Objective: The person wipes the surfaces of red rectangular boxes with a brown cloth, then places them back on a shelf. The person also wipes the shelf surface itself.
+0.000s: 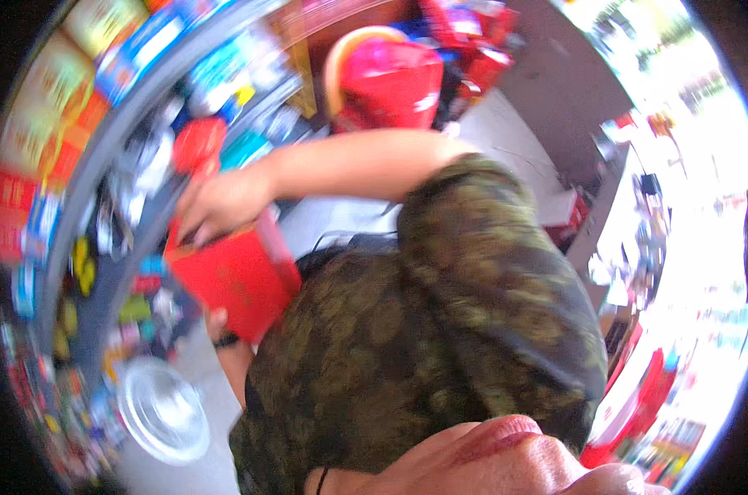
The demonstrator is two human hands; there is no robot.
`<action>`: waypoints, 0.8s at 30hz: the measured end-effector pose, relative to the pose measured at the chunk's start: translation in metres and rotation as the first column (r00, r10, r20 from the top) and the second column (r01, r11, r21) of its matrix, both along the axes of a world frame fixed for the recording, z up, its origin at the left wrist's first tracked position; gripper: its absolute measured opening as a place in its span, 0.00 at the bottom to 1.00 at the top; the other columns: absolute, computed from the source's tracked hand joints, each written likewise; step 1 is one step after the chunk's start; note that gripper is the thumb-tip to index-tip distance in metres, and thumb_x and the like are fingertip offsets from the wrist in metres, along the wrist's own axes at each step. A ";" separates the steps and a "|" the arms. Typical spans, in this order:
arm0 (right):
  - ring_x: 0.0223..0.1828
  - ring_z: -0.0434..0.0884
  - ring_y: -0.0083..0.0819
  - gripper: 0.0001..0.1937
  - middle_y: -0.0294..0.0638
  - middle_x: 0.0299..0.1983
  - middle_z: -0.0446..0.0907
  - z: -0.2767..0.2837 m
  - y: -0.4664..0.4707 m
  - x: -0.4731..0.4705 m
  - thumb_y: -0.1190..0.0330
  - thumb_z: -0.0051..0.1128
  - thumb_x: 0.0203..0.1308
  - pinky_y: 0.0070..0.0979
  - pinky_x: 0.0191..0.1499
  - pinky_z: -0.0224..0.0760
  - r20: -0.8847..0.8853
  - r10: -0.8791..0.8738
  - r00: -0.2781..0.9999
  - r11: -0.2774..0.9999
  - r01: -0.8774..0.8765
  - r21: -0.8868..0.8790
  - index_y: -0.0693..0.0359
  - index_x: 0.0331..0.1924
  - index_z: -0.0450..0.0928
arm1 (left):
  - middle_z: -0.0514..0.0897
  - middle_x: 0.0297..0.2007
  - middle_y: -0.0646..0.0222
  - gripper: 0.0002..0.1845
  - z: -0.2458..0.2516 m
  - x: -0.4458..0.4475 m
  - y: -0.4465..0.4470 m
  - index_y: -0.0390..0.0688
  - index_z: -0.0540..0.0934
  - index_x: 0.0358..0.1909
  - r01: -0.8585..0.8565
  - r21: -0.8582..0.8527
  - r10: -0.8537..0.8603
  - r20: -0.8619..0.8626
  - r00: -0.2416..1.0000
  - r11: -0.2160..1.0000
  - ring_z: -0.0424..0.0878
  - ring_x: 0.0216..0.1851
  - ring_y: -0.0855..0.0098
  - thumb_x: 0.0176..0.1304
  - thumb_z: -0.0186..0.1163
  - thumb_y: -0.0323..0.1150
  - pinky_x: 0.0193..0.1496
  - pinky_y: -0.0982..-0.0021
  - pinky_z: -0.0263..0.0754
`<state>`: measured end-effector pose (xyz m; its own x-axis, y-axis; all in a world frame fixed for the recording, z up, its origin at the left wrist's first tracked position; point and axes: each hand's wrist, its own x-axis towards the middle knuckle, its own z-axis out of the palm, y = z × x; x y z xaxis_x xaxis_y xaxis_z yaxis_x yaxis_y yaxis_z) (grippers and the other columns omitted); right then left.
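Note:
A red box, apparently cardboard with faint gold marks, is tilted in front of my camouflage shirt. My left hand, dark band at its wrist, holds it from the lower left. My right hand reaches across from the right, its fingers bent over the box's upper edge. Motion blur hides the fingertips and whatever is inside the box. Just beyond my right hand is a red plastic bag; whether they touch cannot be told.
Curved by the lens, a grey shelf on the left carries boxes and packaged goods. A translucent plastic basin is near the floor at lower left. A round orange-rimmed container with a red bag stands ahead, beside several red packages.

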<state>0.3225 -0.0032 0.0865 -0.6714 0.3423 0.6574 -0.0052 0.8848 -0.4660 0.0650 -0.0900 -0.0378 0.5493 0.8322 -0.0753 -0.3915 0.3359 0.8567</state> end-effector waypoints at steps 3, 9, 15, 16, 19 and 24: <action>0.56 0.75 0.49 0.19 0.51 0.55 0.77 0.005 -0.023 0.045 0.63 0.53 0.66 0.40 0.61 0.66 0.251 -0.120 0.961 0.988 0.141 -0.067 0.62 0.57 0.76 | 0.66 0.68 0.56 0.61 -0.007 -0.009 0.001 0.35 0.55 0.72 -0.011 -0.007 0.011 0.010 1.000 1.000 0.65 0.69 0.58 0.37 0.75 0.49 0.69 0.53 0.61; 0.63 0.70 0.44 0.19 0.48 0.60 0.72 0.014 -0.023 0.020 0.73 0.47 0.68 0.35 0.68 0.57 0.379 -0.188 0.906 0.970 0.231 -0.072 0.61 0.62 0.73 | 0.64 0.69 0.60 0.65 -0.004 -0.005 0.008 0.37 0.54 0.74 0.035 0.142 -0.038 0.018 0.999 0.989 0.63 0.70 0.65 0.30 0.75 0.49 0.73 0.63 0.52; 0.54 0.75 0.48 0.16 0.52 0.51 0.76 0.032 0.000 -0.027 0.70 0.50 0.68 0.38 0.59 0.67 0.358 -0.070 0.931 0.986 0.119 -0.118 0.66 0.57 0.73 | 0.66 0.68 0.61 0.64 0.020 -0.004 -0.006 0.38 0.55 0.73 0.022 0.099 -0.026 0.039 0.999 0.995 0.65 0.69 0.65 0.30 0.75 0.47 0.72 0.62 0.54; 0.55 0.75 0.49 0.16 0.53 0.51 0.75 0.033 0.001 -0.029 0.70 0.50 0.68 0.38 0.59 0.67 0.359 -0.104 0.928 0.985 0.145 -0.090 0.66 0.57 0.74 | 0.67 0.68 0.61 0.64 0.021 -0.005 -0.008 0.38 0.56 0.73 0.017 0.084 -0.020 0.039 0.999 0.996 0.66 0.68 0.65 0.30 0.75 0.47 0.72 0.62 0.54; 0.54 0.75 0.48 0.16 0.53 0.51 0.75 0.034 -0.004 -0.032 0.72 0.51 0.67 0.38 0.59 0.67 0.335 -0.085 0.938 0.987 0.125 -0.100 0.67 0.57 0.74 | 0.68 0.67 0.61 0.62 0.017 -0.008 -0.013 0.38 0.56 0.73 -0.002 0.069 -0.003 0.071 0.997 0.998 0.67 0.68 0.65 0.31 0.75 0.46 0.72 0.62 0.55; 0.59 0.72 0.45 0.18 0.48 0.57 0.73 0.047 -0.027 -0.031 0.75 0.53 0.63 0.36 0.63 0.63 0.292 0.109 0.950 0.986 -0.067 -0.151 0.64 0.58 0.75 | 0.67 0.67 0.61 0.62 0.006 -0.017 -0.018 0.38 0.55 0.73 -0.019 0.116 0.005 0.116 0.993 0.993 0.66 0.68 0.66 0.33 0.76 0.45 0.72 0.63 0.54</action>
